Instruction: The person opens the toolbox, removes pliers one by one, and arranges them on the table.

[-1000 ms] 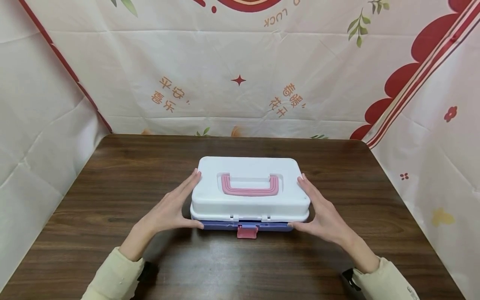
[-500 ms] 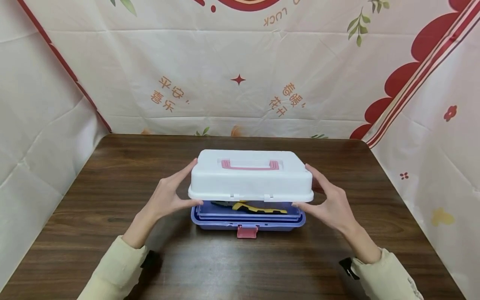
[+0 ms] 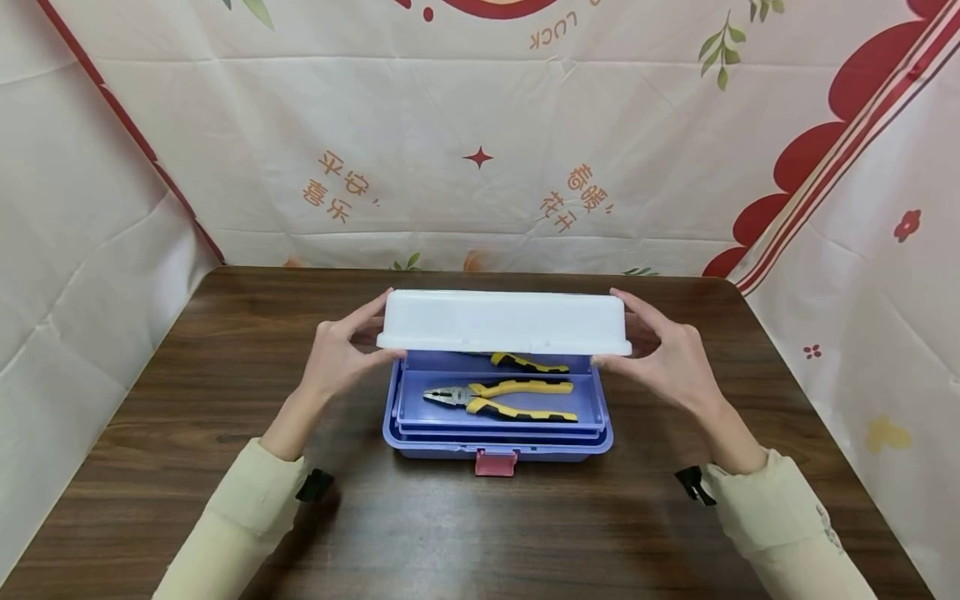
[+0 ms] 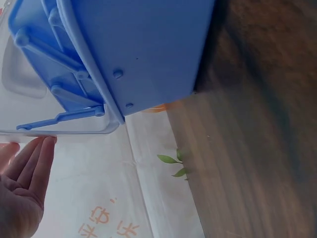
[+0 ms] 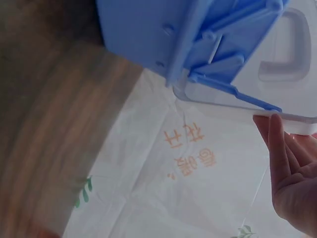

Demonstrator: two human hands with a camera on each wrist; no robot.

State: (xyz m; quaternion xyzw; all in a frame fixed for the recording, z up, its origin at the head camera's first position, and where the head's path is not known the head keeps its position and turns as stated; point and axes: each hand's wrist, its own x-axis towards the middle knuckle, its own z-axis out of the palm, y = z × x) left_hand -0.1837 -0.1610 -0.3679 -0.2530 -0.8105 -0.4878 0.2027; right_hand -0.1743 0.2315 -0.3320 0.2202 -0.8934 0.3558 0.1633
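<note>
A toolbox with a violet-blue base (image 3: 435, 451) and a white lid (image 3: 502, 322) sits mid-table, its lid tilted up and back. At the lid's left end my left hand (image 3: 335, 354) holds the edge between thumb and fingers. My right hand (image 3: 667, 358) grips the right end the same way. Yellow-and-black combination pliers (image 3: 522, 387) lie in the front tray (image 3: 412, 417), jaws to the left. Behind them another yellow-and-black handle (image 3: 531, 363) shows, partly hidden by the lid. Both wrist views show blue hinged arms (image 4: 62, 118) linking trays and lid.
A pink latch (image 3: 496, 463) hangs open at the box's front. The dark wooden table (image 3: 480, 533) meets a printed white cloth (image 3: 465, 108) at the back, with more cloth at both sides.
Both hands have raised the lid from lying over the base to tilted well up and back. The trays rose into view, showing the pliers and a second handle.
</note>
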